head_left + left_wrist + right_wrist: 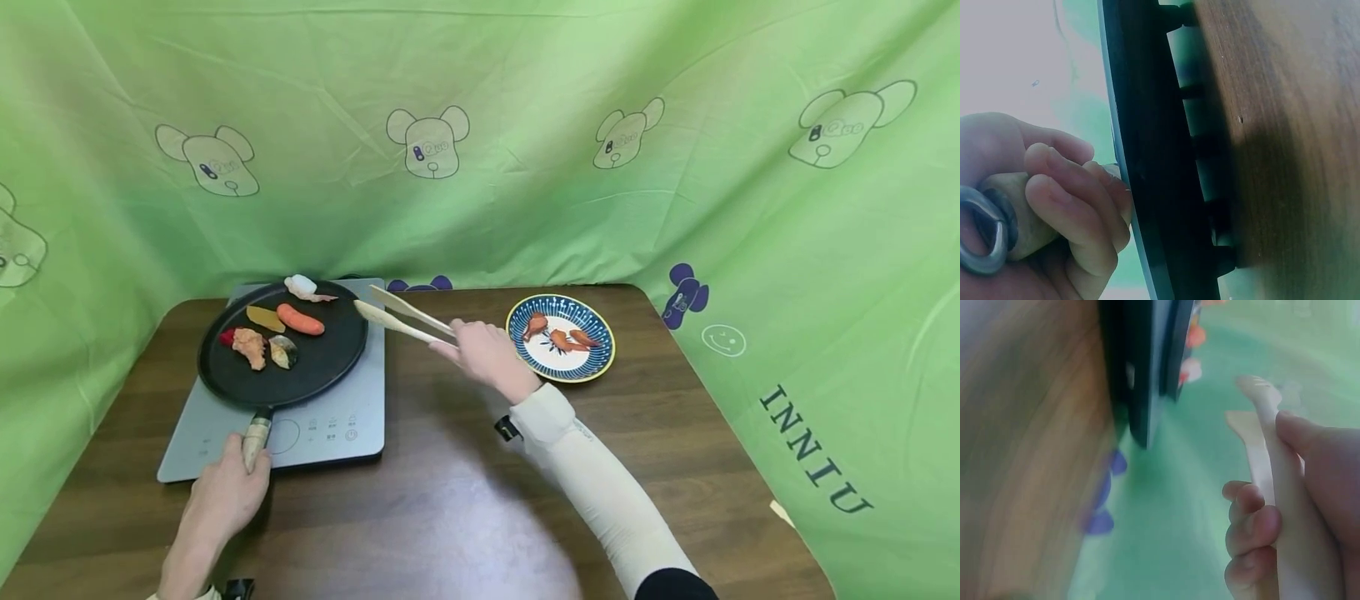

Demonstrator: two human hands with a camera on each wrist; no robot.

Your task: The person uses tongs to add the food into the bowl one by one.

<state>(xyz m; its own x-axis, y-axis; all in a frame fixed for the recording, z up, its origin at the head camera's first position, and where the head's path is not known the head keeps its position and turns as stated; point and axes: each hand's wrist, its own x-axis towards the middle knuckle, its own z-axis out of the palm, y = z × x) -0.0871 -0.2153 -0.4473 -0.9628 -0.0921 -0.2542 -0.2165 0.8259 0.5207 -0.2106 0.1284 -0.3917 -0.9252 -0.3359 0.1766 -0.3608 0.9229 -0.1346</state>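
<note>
My left hand grips the pale handle of a flat black frying pan, its fingers wrapped round it in the left wrist view. On the pan lie a sausage, a yellow flat piece, a shrimp piece with a white lump, a pinkish-brown meat piece with red at one end, and a grey-and-yellow piece. My right hand holds pale tongs, their tips apart with nothing between them, just right of the pan.
Under the pan sits a grey induction cooktop. Right of my right hand stands a blue-patterned plate with several reddish-brown meat pieces. A green printed curtain hangs behind the wooden table.
</note>
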